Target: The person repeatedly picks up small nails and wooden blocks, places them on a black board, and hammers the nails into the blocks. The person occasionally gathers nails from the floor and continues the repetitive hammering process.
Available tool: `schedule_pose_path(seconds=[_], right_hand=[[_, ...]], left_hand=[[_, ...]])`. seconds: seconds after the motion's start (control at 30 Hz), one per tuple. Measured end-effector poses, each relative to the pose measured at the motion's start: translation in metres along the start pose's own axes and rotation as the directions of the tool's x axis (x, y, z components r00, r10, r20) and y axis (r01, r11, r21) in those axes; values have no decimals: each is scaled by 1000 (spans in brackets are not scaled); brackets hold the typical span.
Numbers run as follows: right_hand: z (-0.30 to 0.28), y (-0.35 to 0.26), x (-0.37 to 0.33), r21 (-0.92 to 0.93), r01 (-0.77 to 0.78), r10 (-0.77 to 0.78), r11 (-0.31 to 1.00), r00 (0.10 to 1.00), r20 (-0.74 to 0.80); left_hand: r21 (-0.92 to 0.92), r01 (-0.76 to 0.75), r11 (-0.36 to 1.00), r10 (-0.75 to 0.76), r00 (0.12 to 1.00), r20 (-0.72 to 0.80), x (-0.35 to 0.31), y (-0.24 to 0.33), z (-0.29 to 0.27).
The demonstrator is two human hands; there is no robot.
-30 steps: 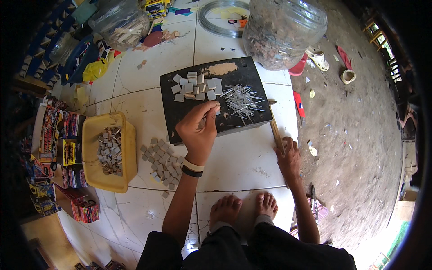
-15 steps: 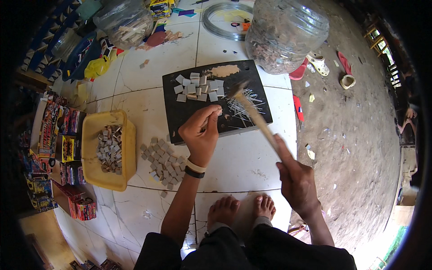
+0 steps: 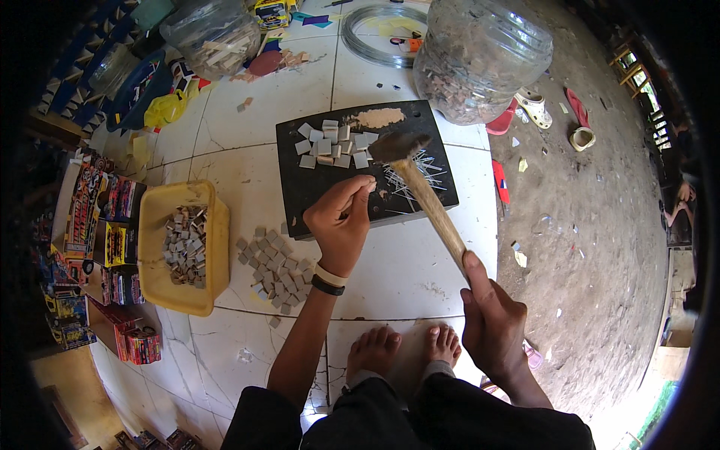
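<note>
In my right hand (image 3: 496, 324) is a hammer (image 3: 433, 206), gripped by its wooden handle, with its dark metal head raised over the black board (image 3: 307, 199). My left hand (image 3: 341, 217) is closed in a pinch at the board's near side. A small pale block (image 3: 373, 184) shows at its fingertips, mostly covered by them. Thin nails (image 3: 421, 180) lie scattered on the board's right part, partly behind the hammer. Several small grey-faced square blocks (image 3: 324, 141) sit at its far left, beside a patch of sawdust (image 3: 377, 118).
A heap of square blocks (image 3: 277, 266) lies on the white tiles left of my left forearm. Beyond it stands a yellow tub (image 3: 219, 277) holding more blocks. Large clear plastic containers (image 3: 487, 56) and a wire coil (image 3: 352, 45) are at the back. My feet (image 3: 373, 352) are close in front.
The hammer head looks larger and sharper, lifted higher above the board. My left hand keeps its pinch at nearly the same place. The whole view has shifted slightly.
</note>
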State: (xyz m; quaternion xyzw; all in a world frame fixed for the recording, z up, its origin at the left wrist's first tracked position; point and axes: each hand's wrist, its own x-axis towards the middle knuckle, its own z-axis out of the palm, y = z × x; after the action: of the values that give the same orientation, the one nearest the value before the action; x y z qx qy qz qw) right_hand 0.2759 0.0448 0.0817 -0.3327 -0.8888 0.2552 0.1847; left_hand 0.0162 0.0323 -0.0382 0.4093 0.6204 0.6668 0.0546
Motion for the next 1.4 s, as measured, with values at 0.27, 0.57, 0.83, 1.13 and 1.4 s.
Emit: schedule_pose_path(seconds=[0.27,0.57,0.83,1.13,1.4], right_hand=[[1,1,8,29,-20,19,999,999,33],[-4,3,16,-51,-88,94,995,988,120],[5,54,5,336,-271,309,902,949,-64],[90,133,-59,646,-647,621,405,713,325],[88,101,4,-174,-80,25,981,955,-297]], left_hand=[[-23,-17,1000,17,1000,-10,1,-2,3],[-45,20,999,-19,1000,18,1,1,2],[328,10,944,78,964,-254,15,45,-120],[738,142,660,40,974,-224,35,32,-199],[511,-88,855,-5,984,178,63,-23,-76]])
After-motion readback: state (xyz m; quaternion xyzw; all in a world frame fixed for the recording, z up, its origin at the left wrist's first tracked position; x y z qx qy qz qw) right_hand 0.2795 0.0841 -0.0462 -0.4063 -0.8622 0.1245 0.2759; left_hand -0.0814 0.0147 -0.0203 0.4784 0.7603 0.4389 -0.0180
